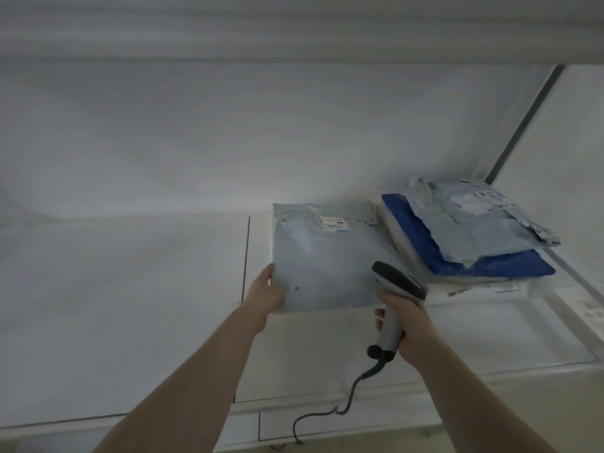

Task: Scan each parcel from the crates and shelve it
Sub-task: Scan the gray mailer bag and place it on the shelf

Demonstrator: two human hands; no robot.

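A flat, pale blue plastic mailer parcel [322, 259] lies on a white shelf [130, 289], roughly square, with a smooth, slightly glossy skin and a folded flap along its far edge. A small white label with dark print and a blue strip [330, 223] sits near the middle of that far edge. A small dark spot marks the near left part of the parcel's face.

The left hand [266, 292] holds the parcel at its near left corner, thumb lying along the left edge and the other fingers hidden under or behind the plastic. The right hand [403, 325] is wrapped round the grip of a grey and black handheld barcode scanner [394, 300], whose dark head sits over the parcel's near right corner and faces the far end. A dark coiled cable [340, 408] trails from the bottom of the handle down past the shelf's front lip.

Just beside the parcel, on the right, is a stack of other parcels: a crumpled pale blue bag with a white label [474, 223] lying on a dark blue flat package [490, 266], with white packets beneath. The gap between this stack and the held parcel is narrow.

To the left of the parcel the shelf surface is bare and wide, crossed by a thin dark seam [245, 256] close to the parcel's left edge. A white back wall rises behind, and a dark upright post [523, 122] bounds the bay at the far right.
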